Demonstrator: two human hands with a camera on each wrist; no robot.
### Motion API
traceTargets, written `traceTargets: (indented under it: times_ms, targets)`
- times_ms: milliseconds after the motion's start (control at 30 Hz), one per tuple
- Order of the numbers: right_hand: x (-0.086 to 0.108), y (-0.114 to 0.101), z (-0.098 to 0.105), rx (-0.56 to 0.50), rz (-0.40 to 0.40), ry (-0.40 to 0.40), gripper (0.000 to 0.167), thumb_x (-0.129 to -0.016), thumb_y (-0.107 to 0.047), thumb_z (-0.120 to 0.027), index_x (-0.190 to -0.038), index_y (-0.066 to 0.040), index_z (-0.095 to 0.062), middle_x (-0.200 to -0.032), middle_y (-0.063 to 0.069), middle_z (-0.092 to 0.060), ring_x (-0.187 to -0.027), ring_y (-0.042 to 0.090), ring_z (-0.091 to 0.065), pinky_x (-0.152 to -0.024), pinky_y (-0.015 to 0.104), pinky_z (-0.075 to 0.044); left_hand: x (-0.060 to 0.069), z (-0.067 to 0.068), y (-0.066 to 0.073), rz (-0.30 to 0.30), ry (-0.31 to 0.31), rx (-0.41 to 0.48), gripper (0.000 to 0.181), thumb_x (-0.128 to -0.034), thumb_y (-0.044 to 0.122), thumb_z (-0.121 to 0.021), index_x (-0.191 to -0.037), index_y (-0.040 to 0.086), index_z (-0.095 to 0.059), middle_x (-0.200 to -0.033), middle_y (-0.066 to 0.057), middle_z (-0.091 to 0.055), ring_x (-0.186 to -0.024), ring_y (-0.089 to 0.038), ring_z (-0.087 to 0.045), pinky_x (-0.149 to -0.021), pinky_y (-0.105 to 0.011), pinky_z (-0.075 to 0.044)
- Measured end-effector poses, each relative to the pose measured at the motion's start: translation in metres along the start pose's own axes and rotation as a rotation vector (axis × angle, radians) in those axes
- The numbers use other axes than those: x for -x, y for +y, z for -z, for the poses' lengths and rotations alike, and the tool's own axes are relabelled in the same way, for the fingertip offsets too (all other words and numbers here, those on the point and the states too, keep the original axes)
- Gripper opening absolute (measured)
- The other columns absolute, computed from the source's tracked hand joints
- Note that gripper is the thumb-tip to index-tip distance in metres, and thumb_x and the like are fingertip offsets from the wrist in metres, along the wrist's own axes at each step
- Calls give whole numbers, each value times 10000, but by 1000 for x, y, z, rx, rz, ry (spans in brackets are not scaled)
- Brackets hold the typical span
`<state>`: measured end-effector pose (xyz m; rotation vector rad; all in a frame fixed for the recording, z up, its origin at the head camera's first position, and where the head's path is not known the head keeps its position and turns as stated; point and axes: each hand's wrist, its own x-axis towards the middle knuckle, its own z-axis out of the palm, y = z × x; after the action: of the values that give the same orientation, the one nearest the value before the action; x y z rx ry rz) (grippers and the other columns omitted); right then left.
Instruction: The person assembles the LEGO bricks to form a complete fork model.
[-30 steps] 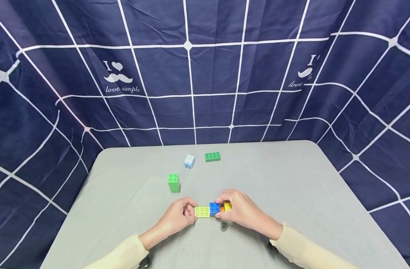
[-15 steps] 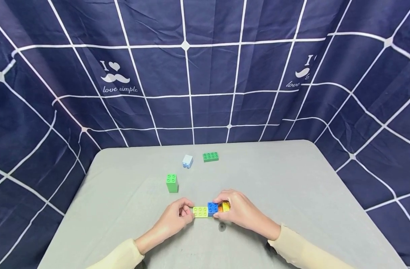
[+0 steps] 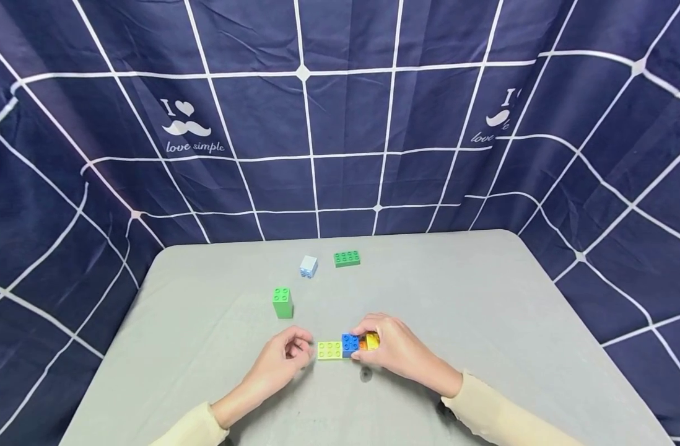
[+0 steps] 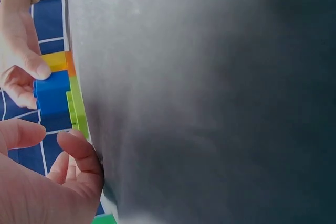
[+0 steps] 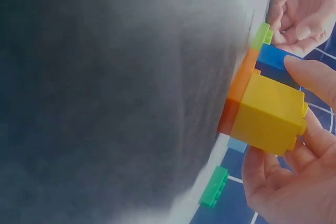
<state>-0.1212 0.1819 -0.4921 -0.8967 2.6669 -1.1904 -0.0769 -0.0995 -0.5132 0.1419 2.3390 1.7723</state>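
Observation:
In the head view a joined row of bricks lies on the table. Its left part is a lime-green brick (image 3: pixel 329 350); a taller blue brick (image 3: pixel 348 345) bridges the lime brick and an orange brick (image 5: pixel 241 87). On the orange one stands a tall yellow brick (image 5: pixel 269 111), clearest in the right wrist view. My right hand (image 3: pixel 400 353) pinches the blue brick between thumb and fingers, its palm over the yellow one. Just left of the lime brick, my left hand (image 3: pixel 277 360) is apart from it, fingers loosely bent with nothing between them.
A tall bright green brick (image 3: pixel 283 303) stands upright beyond my left hand. Farther back are a light blue brick (image 3: pixel 309 266) on its side and a flat dark green brick (image 3: pixel 347 258). A dark blue curtain (image 3: pixel 345 124) surrounds the grey table (image 3: pixel 457 297).
My left hand has let go of the lime brick's end and drawn back a little to the left. The right hand keeps its hold on the blue brick. The head view has shifted slightly.

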Motion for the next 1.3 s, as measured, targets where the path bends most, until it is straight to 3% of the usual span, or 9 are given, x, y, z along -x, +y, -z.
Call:
traceTargets:
  times_ms: [267,467,600,767,1033,1300]
  targets:
    - [0,-1,0,16,-21,-3,312,-805,-161,-981,-1076,-196,-830,-1014,-170,-703,-909,73,-628,-816,306,-532,10,19,-3,38,88,-26,231,-953,57,-742,-1180,30,-709,-997,-42,-645,-851,-177,-594,-625,-256,-501]
    - [2,-2,0,12,-31,1,310,-809,-165,-980,-1080,-190,-831,-1025,-165,-711,-911,78,-627,-816,309,-529,12,30,-6,46,148,-53,240,-966,-9,-650,-1195,36,-708,-1035,-38,-675,-927,-184,-599,-760,-262,-507]
    - [1,-3,0,20,-27,2,309,-816,-168,-979,-1087,-180,-831,-1035,-157,-715,-920,71,-627,-825,311,-532,11,37,-9,59,188,-52,241,-970,-17,-648,-1204,17,-695,-1052,-56,-671,-923,-188,-594,-720,-263,-508]
    - [0,-2,-1,27,-20,4,317,-816,-163,-980,-1096,-171,-833,-1040,-151,-718,-918,61,-626,-824,308,-535,4,52,-9,76,221,-41,243,-997,-19,-634,-1236,-6,-677,-1081,-96,-676,-907,-189,-599,-666,-258,-511]
    - [0,-2,-4,20,-32,-3,322,-819,-174,-980,-1106,-182,-834,-1049,-161,-716,-931,76,-634,-835,312,-537,-13,84,-8,93,237,10,274,-1084,71,-602,-1331,-45,-619,-1161,-162,-682,-938,-219,-633,-681,-277,-535]
    - [1,-1,-2,14,-43,-6,320,-822,-169,-976,-1107,-190,-833,-1040,-168,-709,-927,70,-634,-830,308,-537,-36,94,-3,98,246,99,366,-1106,157,-639,-1400,-58,-600,-1216,-158,-709,-930,-179,-660,-652,-252,-534]
